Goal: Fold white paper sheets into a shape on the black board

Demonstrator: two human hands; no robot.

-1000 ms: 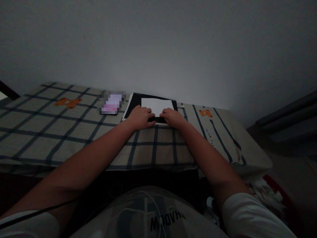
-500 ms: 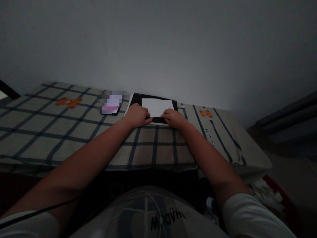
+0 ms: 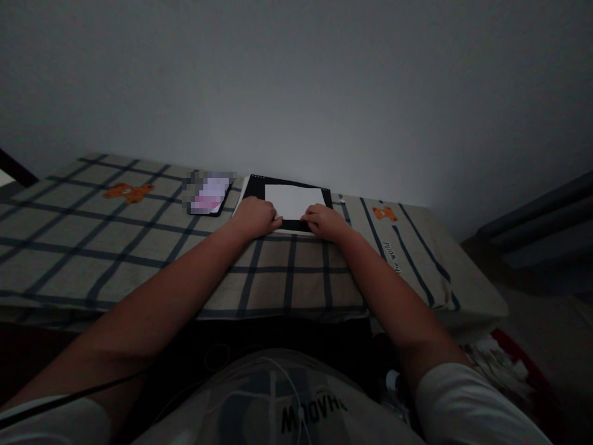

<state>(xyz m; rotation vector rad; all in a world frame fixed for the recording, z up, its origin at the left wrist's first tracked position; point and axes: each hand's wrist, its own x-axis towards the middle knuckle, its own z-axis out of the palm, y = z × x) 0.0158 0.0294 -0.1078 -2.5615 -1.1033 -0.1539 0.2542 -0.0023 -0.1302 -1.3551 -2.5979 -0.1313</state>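
A white sheet of paper (image 3: 294, 201) lies on a flat black book-like thing (image 3: 256, 185) with a row of small white marks along its far edge. Pale page-like edges show at its left and near sides. My left hand (image 3: 254, 217) is closed, thumb and fingers pinching the sheet's near left corner. At the near right corner, my right hand (image 3: 326, 221) has its fingertips closed on the paper's edge. Both hands rest over the black surface, and they hide the sheet's two near corners.
A phone (image 3: 209, 196) with a lit, partly blurred screen lies to the left. The checked cloth (image 3: 273, 284) with orange bear prints covers the table. A grey wall (image 3: 296, 93) stands right behind it. A thin white cable (image 3: 290, 377) hangs over my shirt.
The fingers of my left hand have curled in more tightly at the paper's corner. My right hand and the sheet have hardly moved.
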